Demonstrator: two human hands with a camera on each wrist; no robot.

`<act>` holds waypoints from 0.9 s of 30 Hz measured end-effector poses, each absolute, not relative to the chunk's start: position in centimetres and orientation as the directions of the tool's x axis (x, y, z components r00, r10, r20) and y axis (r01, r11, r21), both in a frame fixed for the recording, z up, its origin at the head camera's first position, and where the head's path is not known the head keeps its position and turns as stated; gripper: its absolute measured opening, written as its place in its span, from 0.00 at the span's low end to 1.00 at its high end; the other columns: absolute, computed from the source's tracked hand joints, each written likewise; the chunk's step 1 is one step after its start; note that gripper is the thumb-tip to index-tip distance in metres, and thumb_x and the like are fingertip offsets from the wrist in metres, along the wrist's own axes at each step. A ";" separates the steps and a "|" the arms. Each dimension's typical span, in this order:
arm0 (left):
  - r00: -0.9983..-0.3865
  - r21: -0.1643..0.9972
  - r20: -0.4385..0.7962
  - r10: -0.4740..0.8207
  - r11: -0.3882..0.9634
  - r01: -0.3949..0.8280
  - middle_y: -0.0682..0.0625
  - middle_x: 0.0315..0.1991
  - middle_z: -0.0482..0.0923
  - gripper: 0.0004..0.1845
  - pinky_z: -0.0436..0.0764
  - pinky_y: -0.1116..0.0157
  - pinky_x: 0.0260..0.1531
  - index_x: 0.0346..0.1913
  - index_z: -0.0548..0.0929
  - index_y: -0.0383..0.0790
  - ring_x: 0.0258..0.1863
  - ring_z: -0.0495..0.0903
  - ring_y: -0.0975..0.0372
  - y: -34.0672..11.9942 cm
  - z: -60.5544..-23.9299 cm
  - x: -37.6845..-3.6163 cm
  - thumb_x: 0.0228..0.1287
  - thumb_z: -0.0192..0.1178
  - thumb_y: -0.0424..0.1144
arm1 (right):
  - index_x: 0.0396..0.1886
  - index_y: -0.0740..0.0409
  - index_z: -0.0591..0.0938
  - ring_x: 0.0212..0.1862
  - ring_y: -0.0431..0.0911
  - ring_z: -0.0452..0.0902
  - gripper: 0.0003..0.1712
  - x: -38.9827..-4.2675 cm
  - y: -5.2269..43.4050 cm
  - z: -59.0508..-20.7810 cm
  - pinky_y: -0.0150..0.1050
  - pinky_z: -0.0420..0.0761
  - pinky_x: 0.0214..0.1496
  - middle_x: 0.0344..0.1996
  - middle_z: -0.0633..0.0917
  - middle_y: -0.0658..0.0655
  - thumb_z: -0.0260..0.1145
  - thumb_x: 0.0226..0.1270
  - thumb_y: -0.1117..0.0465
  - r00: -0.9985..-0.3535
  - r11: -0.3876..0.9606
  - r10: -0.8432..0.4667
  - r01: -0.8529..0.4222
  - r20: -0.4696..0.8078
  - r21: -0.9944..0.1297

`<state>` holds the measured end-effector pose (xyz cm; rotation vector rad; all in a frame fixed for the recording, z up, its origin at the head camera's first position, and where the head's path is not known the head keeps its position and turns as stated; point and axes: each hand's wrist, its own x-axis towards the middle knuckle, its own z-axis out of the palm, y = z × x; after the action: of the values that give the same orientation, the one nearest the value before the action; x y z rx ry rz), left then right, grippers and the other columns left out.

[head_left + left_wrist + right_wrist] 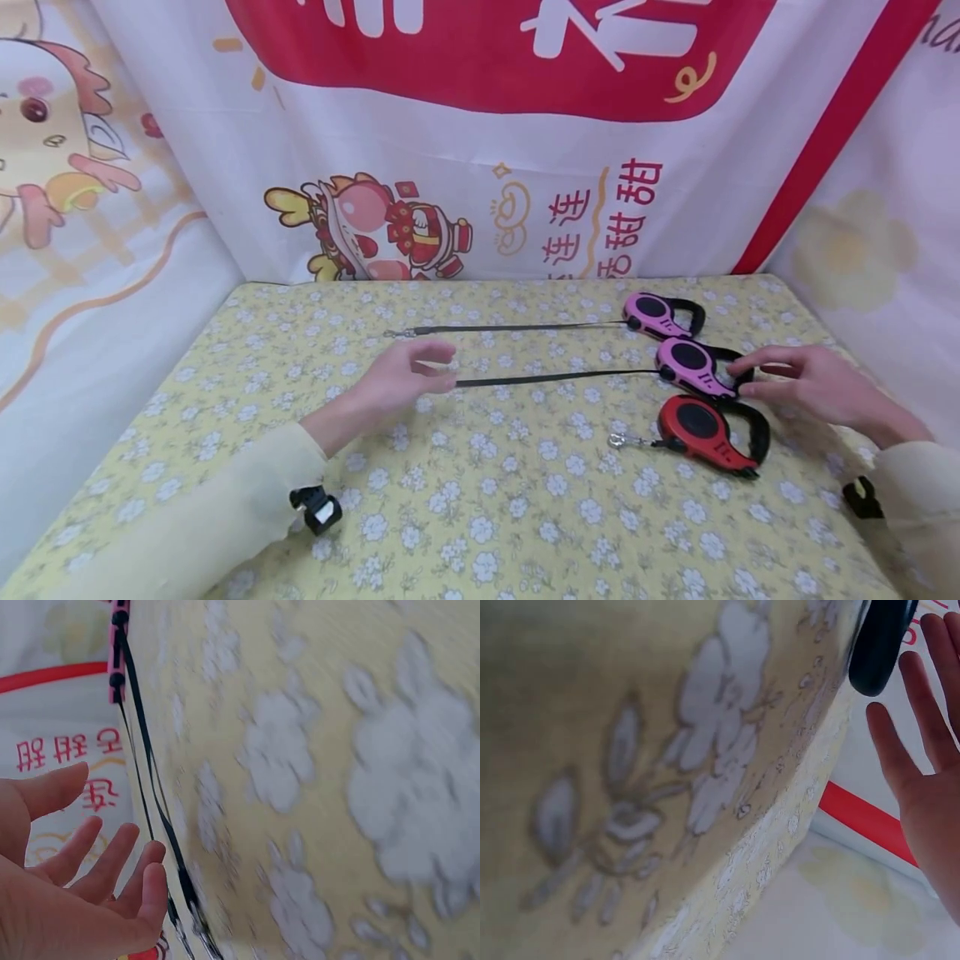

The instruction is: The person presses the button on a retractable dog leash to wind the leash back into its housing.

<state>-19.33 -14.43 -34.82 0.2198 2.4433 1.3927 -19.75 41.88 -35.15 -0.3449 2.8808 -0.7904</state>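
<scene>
Backdrop: one cloth banner (480,125) hangs behind, printed with red characters and cartoon figures
Counter: one, under a yellow cloth with white flowers (465,500)
Hands: two, both in pale yellow sleeves
Left hand (408,379): fingers spread and relaxed, gripping nothing; its fingertips lie at the free end of the middle leash's cord, and whether they touch it I cannot tell; the left wrist view shows the palm open beside two black cords
Right hand (806,383): fingers stretched out nearly straight, tips at the black handle of the middle leash, not curled round it
Retractable leashes: three in all, two pink and one red, lined up near the right edge of the counter
Far pink leash (660,315): cord (517,328) drawn out to the left, clip at its end
Middle pink leash (692,365): between the two hands, cord (555,379) drawn out toward the left hand
Red leash (705,429): nearest the person, just beside the middle one, cord wound in, only its metal clip (618,440) showing
Drawn-out cords: two
</scene>
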 end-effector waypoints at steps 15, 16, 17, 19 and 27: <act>-0.969 0.650 -0.184 0.166 0.760 0.006 0.43 0.56 0.85 0.19 0.80 0.47 0.65 0.54 0.86 0.41 0.59 0.82 0.50 -17.7 -35.7 -20.8 0.61 0.72 0.27 | 0.53 0.39 0.91 0.65 0.58 0.80 0.14 -22.5 41.3 -36.2 0.51 0.84 0.60 0.61 0.87 0.60 0.77 0.69 0.52 -0.911 0.856 -0.400 -0.334 -0.096 -0.394; -0.968 0.636 -0.185 0.168 0.772 0.013 0.43 0.54 0.86 0.17 0.81 0.48 0.62 0.52 0.87 0.41 0.56 0.82 0.50 -17.7 -35.7 -20.8 0.61 0.72 0.27 | 0.53 0.40 0.91 0.65 0.62 0.79 0.14 -22.6 41.3 -36.2 0.57 0.82 0.61 0.62 0.86 0.61 0.76 0.69 0.52 -0.908 0.854 -0.406 -0.337 -0.103 -0.397; -0.968 0.622 -0.185 0.172 0.782 0.020 0.44 0.51 0.86 0.15 0.82 0.50 0.59 0.50 0.88 0.41 0.54 0.83 0.51 -17.8 -35.7 -20.8 0.61 0.72 0.27 | 0.53 0.42 0.91 0.66 0.65 0.78 0.14 -22.7 41.2 -36.2 0.63 0.81 0.63 0.62 0.86 0.63 0.76 0.69 0.52 -0.905 0.851 -0.410 -0.335 -0.111 -0.405; -0.965 0.598 -0.186 0.184 0.801 0.038 0.44 0.48 0.86 0.13 0.82 0.53 0.54 0.48 0.88 0.42 0.49 0.82 0.53 -17.8 -35.6 -20.9 0.63 0.72 0.28 | 0.52 0.43 0.91 0.67 0.68 0.75 0.13 -22.8 41.2 -36.1 0.70 0.76 0.64 0.63 0.84 0.65 0.76 0.69 0.53 -0.906 0.854 -0.406 -0.329 -0.121 -0.403; -0.955 0.577 -0.211 0.208 0.815 0.050 0.44 0.47 0.84 0.09 0.79 0.61 0.40 0.52 0.88 0.42 0.43 0.80 0.55 -18.0 -35.1 -21.1 0.75 0.64 0.38 | 0.55 0.58 0.90 0.66 0.67 0.70 0.16 -22.1 41.1 -34.7 0.72 0.74 0.61 0.65 0.79 0.71 0.70 0.73 0.58 -0.900 0.864 -0.410 -0.331 -0.148 -0.379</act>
<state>-21.13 -17.98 -35.06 0.1989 2.7357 0.8586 -22.12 41.09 -34.75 -0.5672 2.8145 -0.5133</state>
